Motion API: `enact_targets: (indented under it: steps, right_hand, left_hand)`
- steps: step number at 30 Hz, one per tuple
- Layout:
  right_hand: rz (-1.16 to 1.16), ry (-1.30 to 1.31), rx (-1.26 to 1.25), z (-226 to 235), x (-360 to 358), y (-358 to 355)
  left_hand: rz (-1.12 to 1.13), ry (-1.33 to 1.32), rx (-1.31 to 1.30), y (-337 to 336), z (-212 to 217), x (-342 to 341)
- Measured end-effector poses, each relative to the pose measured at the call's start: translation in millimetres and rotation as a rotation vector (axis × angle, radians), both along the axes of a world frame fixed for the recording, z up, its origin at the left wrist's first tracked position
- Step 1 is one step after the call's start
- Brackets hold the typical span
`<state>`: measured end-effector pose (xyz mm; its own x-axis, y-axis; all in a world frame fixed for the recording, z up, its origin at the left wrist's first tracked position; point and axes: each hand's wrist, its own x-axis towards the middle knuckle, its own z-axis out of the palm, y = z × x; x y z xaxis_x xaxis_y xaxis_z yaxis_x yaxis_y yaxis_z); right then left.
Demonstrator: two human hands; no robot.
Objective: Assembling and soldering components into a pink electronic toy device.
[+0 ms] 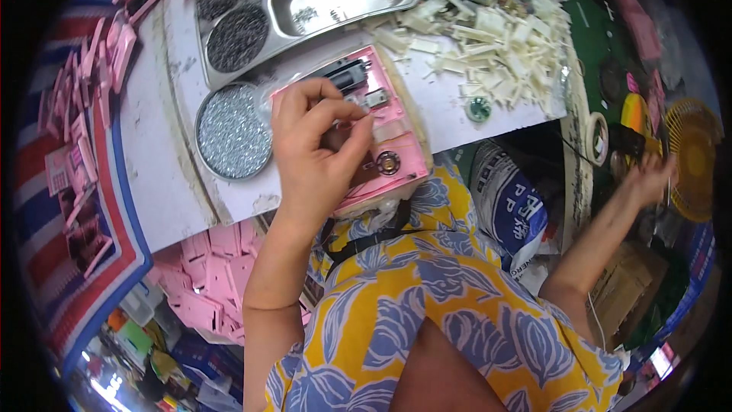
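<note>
A white worktop (171, 175), scuffed and chipped at its near edge, fills the middle. Left of it hangs a red, white and blue striped sheet (53, 259); right of it runs a green surface (602, 38). Below it lie cardboard boxes (621, 286) and a printed sack (507, 198). Light is bright and even.

A worn white tabletop (164, 175), stained and scuffed along its near edge, carries the work. On it lie a round tin of small silvery screws (232, 131), a divided steel tray (305, 8) holding dark screws in two compartments and a nearly bare shiny one, a heap of cream plastic parts (496, 27) spread toward the far right corner, a small green disc (478, 109), and an open pink casing (381, 130) at the near edge.
</note>
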<state>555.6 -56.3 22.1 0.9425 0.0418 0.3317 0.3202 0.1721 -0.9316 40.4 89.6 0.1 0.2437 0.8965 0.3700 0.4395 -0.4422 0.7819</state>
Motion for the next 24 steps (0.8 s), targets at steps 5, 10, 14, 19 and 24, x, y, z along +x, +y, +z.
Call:
enact_targets:
  steps: [5, 10, 14, 19, 24]
  right_hand:
    - [0.436, 0.449, -0.034, 23, -146, 28]
    - [1.275, 0.248, -0.188, -24, -198, 32]
    - [1.383, 0.143, -0.347, -18, -249, 55]
    - [1.445, -0.187, -0.322, -25, -260, 74]
    - [1.451, -0.225, -0.317, -27, -264, 75]
  left_hand:
    - [0.014, 0.216, 0.070, 4, -4, 11]
    - [0.038, 0.295, 0.067, 4, 2, 16]
    - [0.052, 0.296, 0.087, 4, -3, 18]
    - [0.058, 0.330, 0.094, 5, -2, 16]
    - [0.061, 0.325, 0.120, 4, -6, 15]
